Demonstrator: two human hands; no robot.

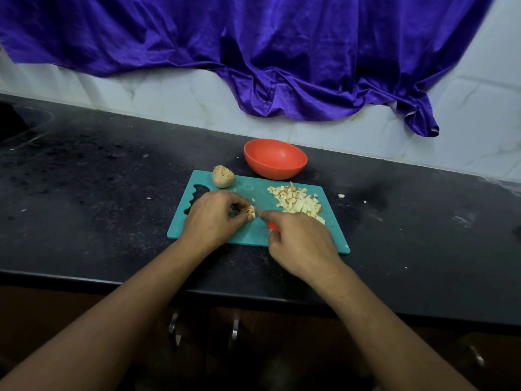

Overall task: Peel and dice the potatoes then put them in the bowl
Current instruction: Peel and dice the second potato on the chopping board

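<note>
Head view | left hand (210, 218) pinches potato piece (248, 212) on teal cutting board (248, 235) | right hand (301, 244) grips orange-handled knife (273, 227), blade at the piece | diced potato pile (297, 203) on board's right side | brown-skinned potato (223, 176) at far-left corner | red bowl (282, 170) just behind board on black desk (112, 179)

The tabletop (112, 193) looks like dark stone, speckled, with a dull sheen. The cutting board (248, 235) is smooth, matt teal plastic. The bowl (275, 159) near the tabletop's back edge is smooth orange-red plastic, faintly glossy. The whole potato (223, 176) has rough, brown, speckled skin; the diced pieces (298, 201) show pale cut faces. The cloth (253, 38) is glossy, creased purple satin over shiny white tiles (169, 100). 2 handles (234, 331) below the front edge look metal.
</note>
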